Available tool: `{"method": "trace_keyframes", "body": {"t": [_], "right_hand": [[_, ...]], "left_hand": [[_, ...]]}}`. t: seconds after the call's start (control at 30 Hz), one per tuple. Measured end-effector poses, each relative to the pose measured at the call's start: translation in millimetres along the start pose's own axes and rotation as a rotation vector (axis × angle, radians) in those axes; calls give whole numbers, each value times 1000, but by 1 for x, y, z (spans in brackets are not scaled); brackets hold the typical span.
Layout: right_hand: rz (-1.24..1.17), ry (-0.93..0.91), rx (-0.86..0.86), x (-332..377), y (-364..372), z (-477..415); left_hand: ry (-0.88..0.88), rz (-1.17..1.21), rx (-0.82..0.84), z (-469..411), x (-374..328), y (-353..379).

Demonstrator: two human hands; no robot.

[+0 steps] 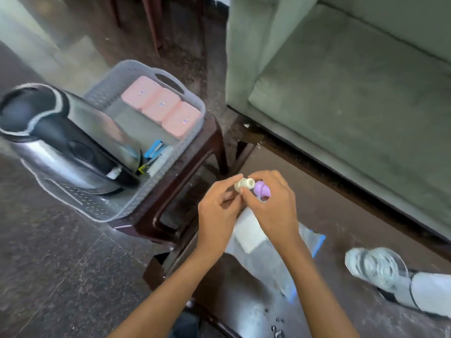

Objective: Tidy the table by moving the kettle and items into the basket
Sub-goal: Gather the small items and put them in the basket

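Note:
A steel kettle (61, 142) with a black handle lies tilted inside the grey plastic basket (185, 92), which sits on a dark stool at the left. Three pink boxes (161, 107) and a blue item (153, 148) also lie in the basket. Over the dark table, my left hand (217, 211) pinches a small cream spool-like piece (244, 184). My right hand (273, 206) meets it from the right, holding the same piece plus a small purple item (262, 189). A clear zip bag (273, 250) with a white pad lies on the table under my hands.
A glass (375, 267) and a white object (429, 293) lie on the table (341, 215) at the right. A green sofa (353, 81) stands behind the table. The dark stool (195, 164) under the basket touches the table's left corner. Small metal bits (278, 330) lie near the front edge.

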State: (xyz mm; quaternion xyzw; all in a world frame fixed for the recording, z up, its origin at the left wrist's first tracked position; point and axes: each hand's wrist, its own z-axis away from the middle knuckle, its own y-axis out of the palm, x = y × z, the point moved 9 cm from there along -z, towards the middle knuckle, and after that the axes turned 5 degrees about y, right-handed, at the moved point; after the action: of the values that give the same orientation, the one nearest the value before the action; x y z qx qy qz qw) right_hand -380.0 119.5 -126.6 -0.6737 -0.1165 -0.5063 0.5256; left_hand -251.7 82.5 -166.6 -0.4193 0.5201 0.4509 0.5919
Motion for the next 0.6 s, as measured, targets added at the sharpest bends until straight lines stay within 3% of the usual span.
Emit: {"method": "trace_keyframes", "body": {"t": [0.1,0.27,0.43,0.6], "right_hand": [[-21,-126,2,50,27,-29],[19,-173,110,110,91,-94],[242,-309,298,160,171,-140],[323,-385,194,190,231,-181]], "left_hand": [[-1,80,-134,-35,-16,-35],[-47,135,-483,-86,-24,-105],[-172,194,-575,-106,-2,-122],[-209,283,-701,-120,17,-135]]}}
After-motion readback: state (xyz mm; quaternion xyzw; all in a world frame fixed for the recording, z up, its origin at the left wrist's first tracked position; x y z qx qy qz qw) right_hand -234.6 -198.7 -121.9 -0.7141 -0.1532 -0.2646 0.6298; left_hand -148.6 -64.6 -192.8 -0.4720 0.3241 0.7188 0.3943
